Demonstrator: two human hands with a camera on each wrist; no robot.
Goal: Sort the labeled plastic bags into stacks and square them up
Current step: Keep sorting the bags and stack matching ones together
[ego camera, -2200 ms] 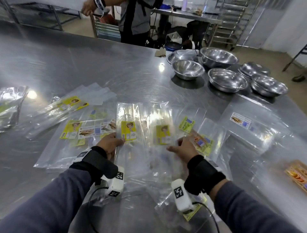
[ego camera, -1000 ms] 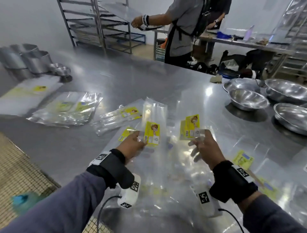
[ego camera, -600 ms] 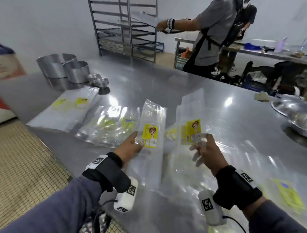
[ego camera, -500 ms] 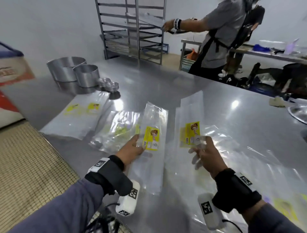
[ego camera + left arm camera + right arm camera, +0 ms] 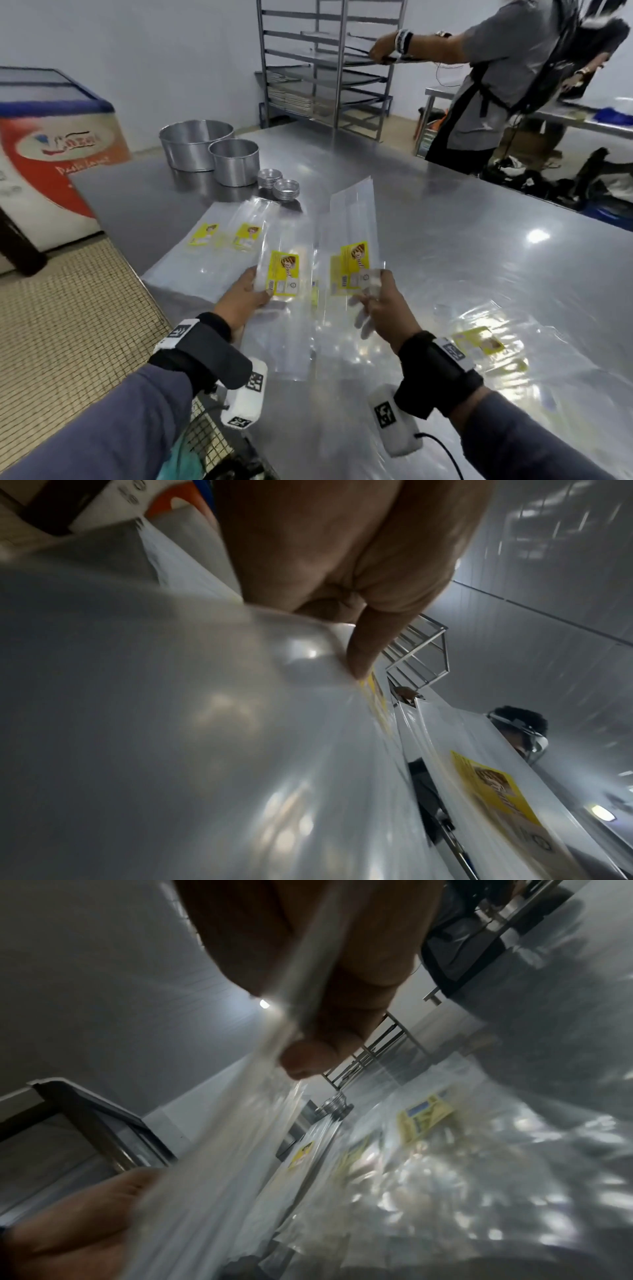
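Note:
My left hand (image 5: 245,298) pinches a clear plastic bag with a yellow label (image 5: 283,278), thumb on top at the label's edge; the bag (image 5: 240,750) fills the left wrist view under my thumb. My right hand (image 5: 375,301) holds up a second, thicker bunch of clear bags with yellow labels (image 5: 351,267), fingers behind the plastic and thumb in front (image 5: 308,1056). Both are lifted above the steel table (image 5: 462,246). A flat stack of like-labeled bags (image 5: 222,240) lies at the table's left corner. More loose labeled bags (image 5: 479,346) lie crumpled at the right.
Two round metal tins (image 5: 212,150) and small stacked metal cups (image 5: 279,183) stand behind the left stack. The table's left edge drops to a mesh floor mat (image 5: 68,325). A chest freezer (image 5: 44,144) stands left; a person (image 5: 496,78) works at a tray rack (image 5: 325,61) beyond.
My view has swung left along the table, away from the bowls. Both hands lifted bags from the loose pile and carried them left toward the flat stack by the tins.

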